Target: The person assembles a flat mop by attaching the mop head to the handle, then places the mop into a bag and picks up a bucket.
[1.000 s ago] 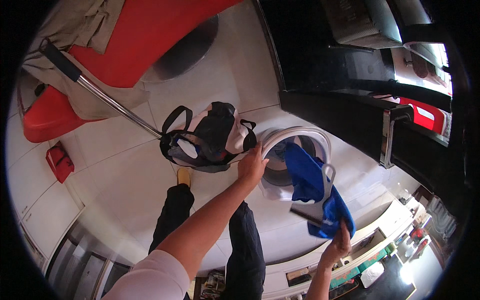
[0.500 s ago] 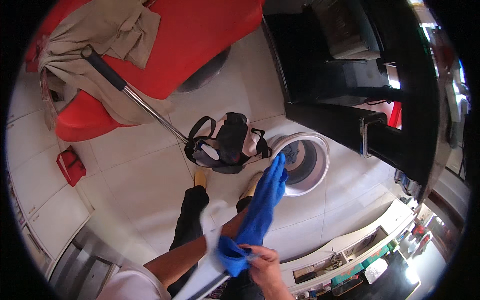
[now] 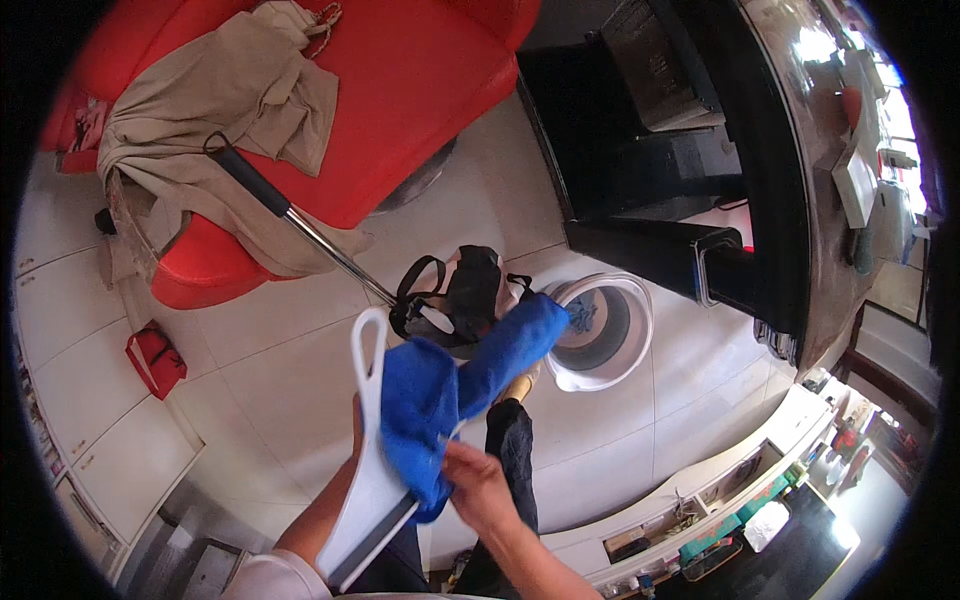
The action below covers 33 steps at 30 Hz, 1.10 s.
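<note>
A blue cloth [image 3: 420, 400] is bunched in front of me, one long part of it stretching out toward the bucket. My right hand [image 3: 482, 485] pinches its lower edge between closed fingers. Beside the cloth stands a white squeegee-like tool [image 3: 365, 450], tilted, with a looped handle at its top and a dark strip along its lower edge. My left hand [image 3: 357, 425] is behind this tool and the cloth. Only a sliver of it shows, so its fingers are hidden.
A pale bucket [image 3: 640, 340] with a grey cloth [image 3: 580, 312] inside stands beyond, next to a black-and-white bag [image 3: 470, 290]. A metal pole [image 3: 330, 245] leans on the red sofa [image 3: 420, 90]. There is a red bag [image 3: 155, 360] at left and a black cabinet [image 3: 650, 240] at right.
The tool has risen upright, its handle now in front of my left forearm. The blue cloth's near part has moved up and bunched beside it. My right hand has moved slightly up and left.
</note>
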Each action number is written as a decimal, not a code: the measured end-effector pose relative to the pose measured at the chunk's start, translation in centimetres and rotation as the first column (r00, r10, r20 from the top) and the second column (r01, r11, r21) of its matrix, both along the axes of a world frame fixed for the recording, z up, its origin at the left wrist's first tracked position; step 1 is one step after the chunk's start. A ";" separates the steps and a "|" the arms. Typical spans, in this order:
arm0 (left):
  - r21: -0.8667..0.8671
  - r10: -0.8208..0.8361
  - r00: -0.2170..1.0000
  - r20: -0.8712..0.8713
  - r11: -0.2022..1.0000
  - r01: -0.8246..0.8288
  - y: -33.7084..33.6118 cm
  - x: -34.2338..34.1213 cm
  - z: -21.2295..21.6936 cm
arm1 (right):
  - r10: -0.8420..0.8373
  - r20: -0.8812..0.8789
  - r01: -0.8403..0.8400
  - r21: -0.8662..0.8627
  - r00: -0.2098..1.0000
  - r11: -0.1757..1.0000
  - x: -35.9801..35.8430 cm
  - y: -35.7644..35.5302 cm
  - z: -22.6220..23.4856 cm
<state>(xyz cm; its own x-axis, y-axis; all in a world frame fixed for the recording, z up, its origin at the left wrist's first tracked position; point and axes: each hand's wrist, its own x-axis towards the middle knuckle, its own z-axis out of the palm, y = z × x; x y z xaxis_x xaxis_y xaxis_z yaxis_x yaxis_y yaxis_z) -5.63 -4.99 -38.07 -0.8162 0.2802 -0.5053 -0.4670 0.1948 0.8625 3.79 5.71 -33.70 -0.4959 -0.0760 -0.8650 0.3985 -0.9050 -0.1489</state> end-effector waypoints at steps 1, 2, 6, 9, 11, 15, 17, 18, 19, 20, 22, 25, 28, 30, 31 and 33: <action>-0.077 0.016 0.999 -0.050 0.997 -0.019 0.2 -0.9 -0.3 | -0.016 -0.020 0.017 0.047 1.000 0.999 -0.8 0.4 -1.0; -0.175 0.017 0.995 -0.097 0.984 -0.033 0.4 -1.6 -1.0 | -0.033 -0.040 0.036 0.094 0.999 0.995 -1.4 0.7 -2.1; -0.037 0.441 0.890 0.115 0.897 -0.440 -1.9 -0.6 -11.1 | -0.069 0.034 0.064 0.136 0.997 0.989 -1.8 0.8 -9.6; -0.133 0.346 0.936 0.065 0.932 -0.336 0.5 -2.2 -9.6 | -0.119 0.136 0.102 0.122 0.984 0.987 -1.0 0.7 -15.5; -0.175 0.209 0.972 0.108 0.966 -0.189 0.1 -2.2 -10.8 | -0.145 0.185 0.116 0.159 0.972 0.980 -1.9 1.3 -17.6; -0.203 0.084 0.955 0.285 0.979 -0.025 -0.3 -0.7 -16.6 | -0.187 0.213 0.146 0.195 0.959 0.970 -0.5 1.9 -24.2; -0.249 -0.035 0.968 0.250 0.963 0.100 0.3 -1.1 -18.8 | -0.189 0.314 0.109 0.256 0.930 0.961 -2.2 2.1 -24.6; -0.330 -0.108 0.966 0.235 0.926 0.184 0.6 -1.2 -19.9 | -0.153 0.276 0.085 0.243 0.949 0.966 -2.7 2.2 -25.4; -0.406 -0.189 0.955 0.229 0.873 0.270 1.3 -1.5 -20.1 | -0.125 0.240 0.068 0.232 0.963 0.970 -2.7 2.2 -26.3; -0.450 -0.238 0.957 0.163 0.845 0.287 1.8 -1.5 -20.2 | -0.096 0.203 0.050 0.222 0.974 0.974 -2.6 2.2 -27.2; -0.535 -0.344 0.939 0.033 0.787 0.307 2.7 -1.4 -20.0 | -0.050 0.163 0.015 0.209 0.985 0.978 -2.6 1.7 -28.9; -0.683 -0.334 0.933 0.132 0.651 0.330 4.2 -1.5 -20.1 | 0.111 0.149 -0.155 0.323 0.983 0.934 -2.4 1.0 -30.1; -0.769 -0.261 0.949 0.175 0.565 0.297 5.1 -2.3 -20.7 | 0.426 0.277 -0.507 0.537 0.861 0.675 -3.1 1.8 -29.8; -0.794 -0.246 0.954 0.173 0.538 0.283 5.3 -2.4 -21.3 | 0.590 0.467 -0.735 0.568 0.659 0.370 -3.9 2.9 -29.1; -0.798 -0.247 0.952 0.182 0.529 0.290 5.0 -2.4 -21.4 | 0.633 0.573 -0.827 0.523 0.522 0.208 -4.8 3.4 -28.0; -0.779 -0.208 0.968 0.143 0.580 0.240 4.5 -2.3 -21.5 | 0.620 0.696 -0.886 0.464 0.363 -0.002 -5.9 3.9 -26.3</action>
<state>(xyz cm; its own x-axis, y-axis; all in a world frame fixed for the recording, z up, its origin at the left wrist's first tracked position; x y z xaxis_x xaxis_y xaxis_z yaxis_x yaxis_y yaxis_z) -7.95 -0.47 -59.53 -0.7625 -0.0661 -0.6436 -0.3375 0.8894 0.3084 -2.16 9.58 -59.99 -0.3624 0.3716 -0.8548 0.9034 0.3657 -0.2240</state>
